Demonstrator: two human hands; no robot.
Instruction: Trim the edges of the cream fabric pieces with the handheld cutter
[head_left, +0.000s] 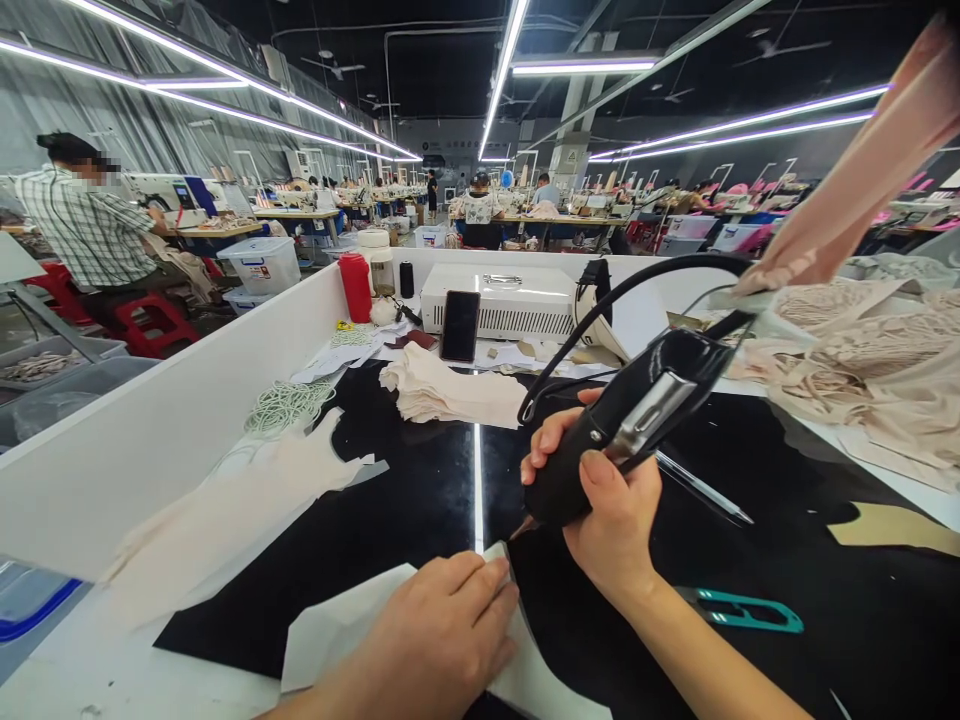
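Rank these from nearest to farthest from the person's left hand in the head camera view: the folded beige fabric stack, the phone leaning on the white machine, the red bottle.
From the left hand, pressing down on a pale sheet:
1. Folded beige fabric stack, mid-table, straight ahead.
2. Phone, beyond the stack, leaning against the white machine.
3. Red bottle, back left, by the white divider wall.

I log the colours as seen: handheld tool (pixel 622 430) — glossy black, with a silver metal plate; its cord (pixel 600 310) black. Paper piece (pixel 345 625) white. Work surface (pixel 420 500) black and shiny, edged by white walls (pixel 172 420). Folded fabric stack (pixel 442 390) pale cream-pink. Snips (pixel 739 610) — teal. Phone (pixel 460 326) black, against a white machine box (pixel 499 298). Bottle (pixel 355 287) red. Neighbour's shirt (pixel 82 230) checked grey and white; stools (pixel 150 322) red.
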